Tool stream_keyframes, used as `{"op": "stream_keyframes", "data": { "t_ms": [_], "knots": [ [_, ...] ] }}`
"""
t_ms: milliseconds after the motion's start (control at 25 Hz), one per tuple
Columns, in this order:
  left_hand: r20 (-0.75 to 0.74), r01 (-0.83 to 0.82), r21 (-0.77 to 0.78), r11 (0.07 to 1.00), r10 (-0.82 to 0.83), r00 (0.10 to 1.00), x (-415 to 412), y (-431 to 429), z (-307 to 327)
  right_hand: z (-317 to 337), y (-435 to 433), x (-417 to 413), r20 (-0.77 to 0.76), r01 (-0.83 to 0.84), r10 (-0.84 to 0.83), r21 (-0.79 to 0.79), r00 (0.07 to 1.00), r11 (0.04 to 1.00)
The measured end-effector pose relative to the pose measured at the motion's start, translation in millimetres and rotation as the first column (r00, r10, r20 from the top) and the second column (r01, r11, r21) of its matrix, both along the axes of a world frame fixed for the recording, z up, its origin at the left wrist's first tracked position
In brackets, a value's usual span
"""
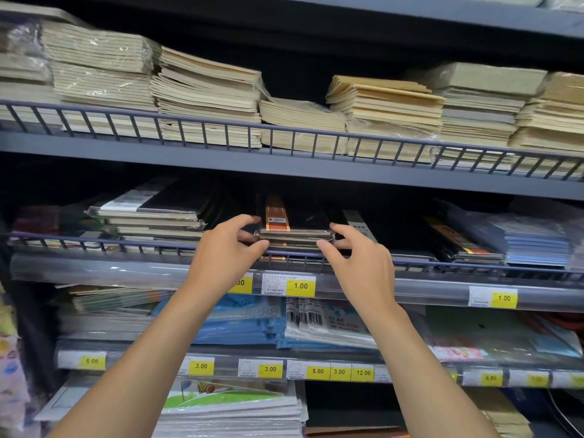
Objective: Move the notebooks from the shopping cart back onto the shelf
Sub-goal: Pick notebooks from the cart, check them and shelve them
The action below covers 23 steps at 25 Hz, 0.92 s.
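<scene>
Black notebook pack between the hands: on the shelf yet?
On: the black notebook pack lies flat atop a stack behind the rail.

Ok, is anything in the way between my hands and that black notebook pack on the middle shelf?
Nothing visible. The left hand and right hand pinch the black notebook pack at its two front corners, above the wire rail, which crosses only the stack below it.
</scene>
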<state>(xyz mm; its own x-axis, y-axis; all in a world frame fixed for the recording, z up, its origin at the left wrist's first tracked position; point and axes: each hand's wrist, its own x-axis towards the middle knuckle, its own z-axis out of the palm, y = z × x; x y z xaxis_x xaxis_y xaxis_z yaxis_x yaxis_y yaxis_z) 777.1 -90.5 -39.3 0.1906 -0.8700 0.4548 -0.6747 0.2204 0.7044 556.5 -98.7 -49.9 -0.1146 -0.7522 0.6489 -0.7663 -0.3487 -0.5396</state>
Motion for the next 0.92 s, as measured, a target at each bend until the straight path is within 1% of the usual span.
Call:
{"op": "stream_keyframes", "data": {
  "t_ms": [80, 200, 440, 680, 760, 840, 920],
  "knots": [
    [-0.033, -0.001, -0.014, 1.000, 0.000, 0.999, 0, 2, 0, 2, 0, -1, 0.005, -0.008, 0.008, -0.003, 1.000, 1.000],
    [-0.057, -0.004, -0.014, 1.000, 0.003, 0.998, -2, 0, 1, 5, -2, 1, 0.060, -0.014, 0.012, 0.044, 0.998, 0.999],
    [-0.079, -0.057, -0.025, 0.998, 0.055, 0.995, -4, -4, 0, 3, -10, 5, 0.094, 0.025, -0.029, 0.037, 0.995, 0.999],
    [-0.069, -0.004, 0.013, 1.000, 0.005, 0.998, 2, 1, 3, 4, -6, 2, 0.074, 0.001, -0.005, 0.056, 0.997, 0.998],
    [-0.014, 0.008, 0.035, 0.999, -0.007, 1.000, 4, 0, 7, 5, -5, 3, 0.016, -0.003, 0.002, 0.078, 1.000, 0.997],
    [0.048, 0.012, 0.087, 0.996, -0.016, 0.999, 4, 1, 10, 6, -4, 7, -0.114, 0.035, -0.021, 0.118, 0.993, 0.992],
    [0.074, 0.030, 0.139, 0.990, -0.041, 0.996, 3, 1, 12, 7, -3, 11, -0.246, 0.115, -0.072, 0.163, 0.967, 0.980]
  ]
}}
